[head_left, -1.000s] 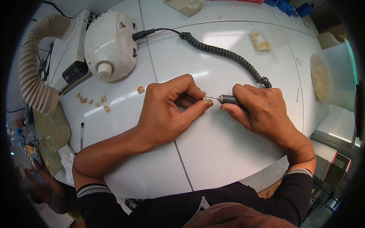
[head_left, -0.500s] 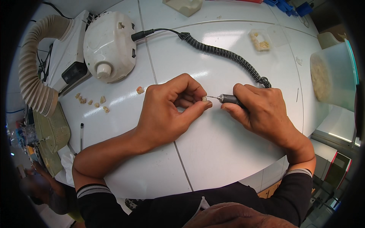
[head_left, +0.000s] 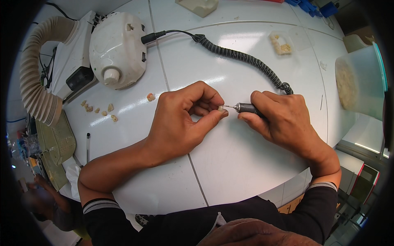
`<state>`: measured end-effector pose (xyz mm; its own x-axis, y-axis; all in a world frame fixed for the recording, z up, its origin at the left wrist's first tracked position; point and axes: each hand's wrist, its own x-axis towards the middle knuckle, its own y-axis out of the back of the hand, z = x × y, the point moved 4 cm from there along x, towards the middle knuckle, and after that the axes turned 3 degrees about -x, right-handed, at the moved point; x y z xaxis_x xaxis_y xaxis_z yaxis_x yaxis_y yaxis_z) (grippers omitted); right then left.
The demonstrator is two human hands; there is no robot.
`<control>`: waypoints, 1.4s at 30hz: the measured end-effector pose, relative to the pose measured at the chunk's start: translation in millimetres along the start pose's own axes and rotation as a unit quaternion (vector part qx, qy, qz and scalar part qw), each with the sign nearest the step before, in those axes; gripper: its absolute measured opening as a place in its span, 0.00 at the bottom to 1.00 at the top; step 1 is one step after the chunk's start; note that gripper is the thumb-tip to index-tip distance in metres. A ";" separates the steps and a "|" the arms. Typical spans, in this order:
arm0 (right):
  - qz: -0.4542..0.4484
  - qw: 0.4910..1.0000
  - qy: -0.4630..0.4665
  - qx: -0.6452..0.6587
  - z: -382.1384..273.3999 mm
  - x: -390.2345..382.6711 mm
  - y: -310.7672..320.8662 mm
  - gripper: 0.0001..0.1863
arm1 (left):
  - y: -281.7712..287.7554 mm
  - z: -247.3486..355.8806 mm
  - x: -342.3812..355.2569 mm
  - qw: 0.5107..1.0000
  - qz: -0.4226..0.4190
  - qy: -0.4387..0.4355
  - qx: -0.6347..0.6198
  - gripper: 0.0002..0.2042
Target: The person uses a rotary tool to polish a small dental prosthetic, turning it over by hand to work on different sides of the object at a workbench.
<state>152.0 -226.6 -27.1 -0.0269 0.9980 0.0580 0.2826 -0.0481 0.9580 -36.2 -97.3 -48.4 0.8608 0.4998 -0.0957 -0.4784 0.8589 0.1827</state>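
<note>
Almost nothing is shifting since the earlier frames: both hands are staying planted on the white worktop [head_left: 230,164], and the small piece is still sitting at the tool's tip.

Nearest the body, the forearms are coming in from the lower edge and meeting at mid-worktop. The left hand [head_left: 180,123] is curling its fingers together, pinching a small pale tooth-shaped piece [head_left: 220,108] between thumb and fingertips. The right hand [head_left: 283,119] is closing around a slim grey handpiece [head_left: 245,108], gripping it like a pen. The handpiece is lying almost level, its long axis running right to left, with its thin bit [head_left: 228,107] pointing at the piece and touching or just short of it; I cannot tell which. So the piece is lying directly left of the right hand, on the line of the tool, and the left hand is the nearer one, already clamped on it.

Farther out, a black coiled cord [head_left: 242,57] is running from the handpiece back to a rounded white control unit [head_left: 117,49]. Several more small tooth-like pieces [head_left: 98,110] are lying loose to the left, near a ribbed beige suction hose [head_left: 35,82]. A translucent tub [head_left: 359,80] is standing at the right edge.
</note>
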 end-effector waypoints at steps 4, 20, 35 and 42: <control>-0.006 1.000 0.000 -0.002 -0.1 0.5 1.4 0.25 | 0.3 -0.1 -0.6 1.000 -0.002 -0.005 0.008 0.08; -0.014 1.000 0.003 0.002 0.2 0.9 1.3 0.26 | -0.4 -0.5 -0.4 1.000 0.001 -0.011 0.009 0.08; -0.006 1.000 0.004 0.005 1.8 -2.5 1.1 0.26 | -3.0 0.2 0.3 1.000 -0.003 -0.015 0.013 0.08; -0.001 1.000 0.009 0.003 0.5 0.3 0.8 0.26 | -0.4 -0.8 -0.7 1.000 0.000 -0.017 0.013 0.09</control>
<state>152.7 -226.3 -26.5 -0.0452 0.9971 0.0604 0.2887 -0.0449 0.9564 -36.7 -97.9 -49.2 0.8660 0.4961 -0.0623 -0.4749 0.8551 0.2080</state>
